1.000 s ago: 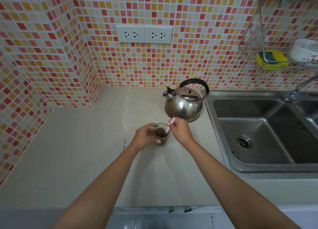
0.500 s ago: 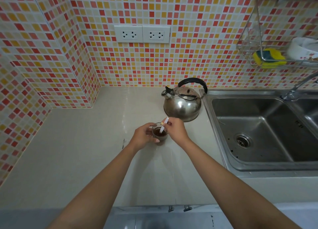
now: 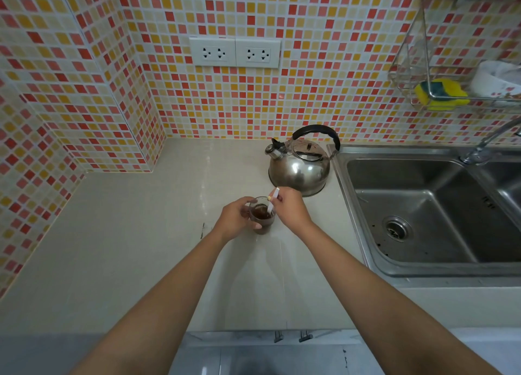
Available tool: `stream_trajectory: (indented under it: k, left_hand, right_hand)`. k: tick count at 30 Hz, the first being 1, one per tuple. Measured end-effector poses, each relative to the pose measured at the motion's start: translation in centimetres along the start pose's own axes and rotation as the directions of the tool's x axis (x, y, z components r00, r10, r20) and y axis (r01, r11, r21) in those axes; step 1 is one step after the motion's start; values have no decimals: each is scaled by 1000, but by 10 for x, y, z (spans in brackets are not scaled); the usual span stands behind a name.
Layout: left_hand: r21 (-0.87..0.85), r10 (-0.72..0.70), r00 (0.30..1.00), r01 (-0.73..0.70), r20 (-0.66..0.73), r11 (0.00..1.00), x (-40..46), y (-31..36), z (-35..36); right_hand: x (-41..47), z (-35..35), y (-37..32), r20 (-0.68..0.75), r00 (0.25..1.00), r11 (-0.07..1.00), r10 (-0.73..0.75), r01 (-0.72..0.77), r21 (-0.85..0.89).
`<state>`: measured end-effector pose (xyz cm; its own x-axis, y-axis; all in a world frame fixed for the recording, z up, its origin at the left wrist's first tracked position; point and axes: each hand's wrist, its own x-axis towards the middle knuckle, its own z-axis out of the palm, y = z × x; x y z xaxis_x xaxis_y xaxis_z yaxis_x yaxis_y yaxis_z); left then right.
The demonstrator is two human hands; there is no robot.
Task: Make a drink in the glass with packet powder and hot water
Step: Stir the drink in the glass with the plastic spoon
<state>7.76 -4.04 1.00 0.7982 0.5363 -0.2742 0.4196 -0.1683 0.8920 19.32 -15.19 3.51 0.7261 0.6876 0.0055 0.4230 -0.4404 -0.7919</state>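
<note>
Left hand [image 3: 231,219] steadies glass [image 3: 262,218]; right hand [image 3: 290,208] holds stirrer [image 3: 273,201]

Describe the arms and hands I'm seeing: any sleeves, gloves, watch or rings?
Both forearms are bare from the bottom edge up to the wrist, no sleeves in view. The left hand and right hand wear no gloves; no watch, band or ring is visible.

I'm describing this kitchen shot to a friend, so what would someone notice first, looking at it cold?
The red, orange and yellow mosaic wall tiles fill the background. In the middle of the pale counter, the left hand steadies a small glass of dark brown drink while the right hand holds a thin white stirring stick in it. Just behind stands a shiny steel kettle, beside the steel sink.
</note>
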Motion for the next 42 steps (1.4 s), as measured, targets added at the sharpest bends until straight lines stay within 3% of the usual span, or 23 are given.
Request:
stream_trajectory:
  k: [5, 8, 19, 24, 37, 42]
  left_hand:
    - [40, 12, 1000, -11, -1, 999, 0, -1, 0]
    - [40, 2, 1000, -2, -1, 999, 0, -1, 0]
    - [34, 5, 1000, -5, 3, 999, 1, 0, 0]
    - [21, 3, 1000, -3, 4, 1000, 1, 1, -1]
    - [47, 14, 1000, -15, 3, 999, -1, 2, -1]
    - [33, 8, 1000, -8, 12, 999, -2, 3, -1]
  right_hand:
    - [-4, 6, -5, 38, 999, 999, -6, 4, 43]
    - [0, 2, -3, -4, 1000, 1000, 1, -1, 2]
    - [2, 2, -7, 46, 999, 999, 6, -3, -47]
    - [-3, 5, -7, 62, 998, 1000, -14, 12, 27]
    - [4, 5, -8, 11, 1000, 994, 1, 1, -107]
    - [-1, 6, -11, 62, 998, 999, -12, 14, -33]
